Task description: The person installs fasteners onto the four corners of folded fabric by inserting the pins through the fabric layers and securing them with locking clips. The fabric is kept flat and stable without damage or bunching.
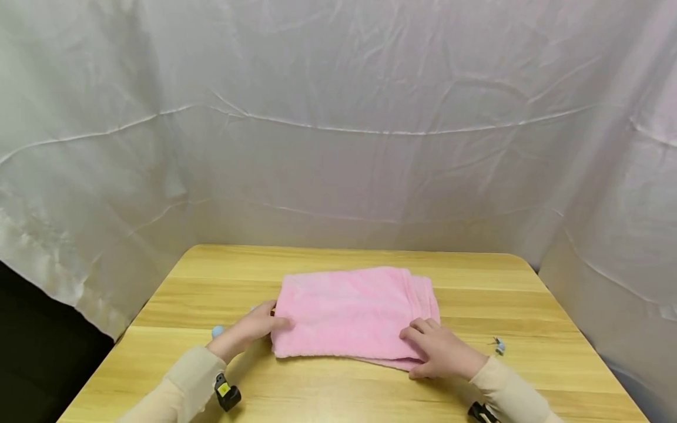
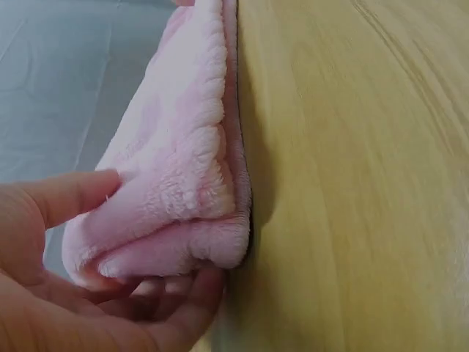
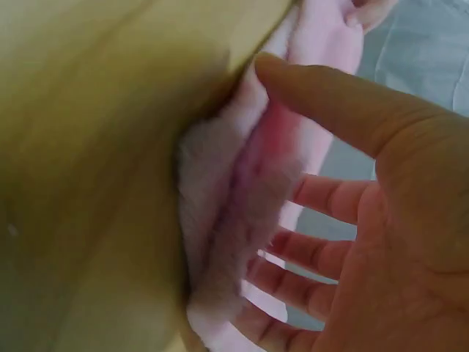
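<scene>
Pink cloth, folded in layers on the table: it looks light, soft and floppy, probably best taken by its stacked end edges. Here's the left hand, thumb above, fingers below, pinching one end; the right hand touches the other, fingers apart.

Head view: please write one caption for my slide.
Left hand and right hand at opposite ends of a folded pink cloth on a table.

The towel is fluffy cloth, tabletop seemingly wood.
</scene>
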The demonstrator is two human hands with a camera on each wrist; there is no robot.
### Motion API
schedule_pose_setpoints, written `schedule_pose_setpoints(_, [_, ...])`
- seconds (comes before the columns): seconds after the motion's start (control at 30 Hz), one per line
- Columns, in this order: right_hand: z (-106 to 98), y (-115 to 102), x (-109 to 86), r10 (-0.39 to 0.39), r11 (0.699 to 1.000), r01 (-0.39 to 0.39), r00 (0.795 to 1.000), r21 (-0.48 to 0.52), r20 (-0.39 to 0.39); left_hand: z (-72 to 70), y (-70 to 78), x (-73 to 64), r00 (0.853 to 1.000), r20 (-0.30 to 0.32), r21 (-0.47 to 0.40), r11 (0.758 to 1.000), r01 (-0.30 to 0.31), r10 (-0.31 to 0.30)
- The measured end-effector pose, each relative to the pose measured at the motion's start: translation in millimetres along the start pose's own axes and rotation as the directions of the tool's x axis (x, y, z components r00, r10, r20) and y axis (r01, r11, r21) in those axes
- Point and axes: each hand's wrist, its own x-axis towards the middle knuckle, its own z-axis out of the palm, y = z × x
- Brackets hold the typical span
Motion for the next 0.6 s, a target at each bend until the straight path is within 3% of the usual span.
schedule_pose_setpoints(0.17, [7,-3,1.6,0.018,0.999,-0.018,1.000,-0.048,0.009,0.9,-2.4,1.4,0.999,0.052,-0.009,1.000,0.018,-0.017])
schedule_pose_setpoints(0.4, [10,-7,10.8,0.083,0.994,-0.080,0.996,-0.081,0.034,5.9,-2.4,6.6,1.000,0.026,-0.117,0.993,-0.005,0.008])
schedule_pose_setpoints(0.6, [12,2,17.9,0.048,0.990,-0.047,0.999,-0.131,0.008,7.6,-0.4,12.7,0.997,0.058,-0.151,0.988,-0.035,0.044])
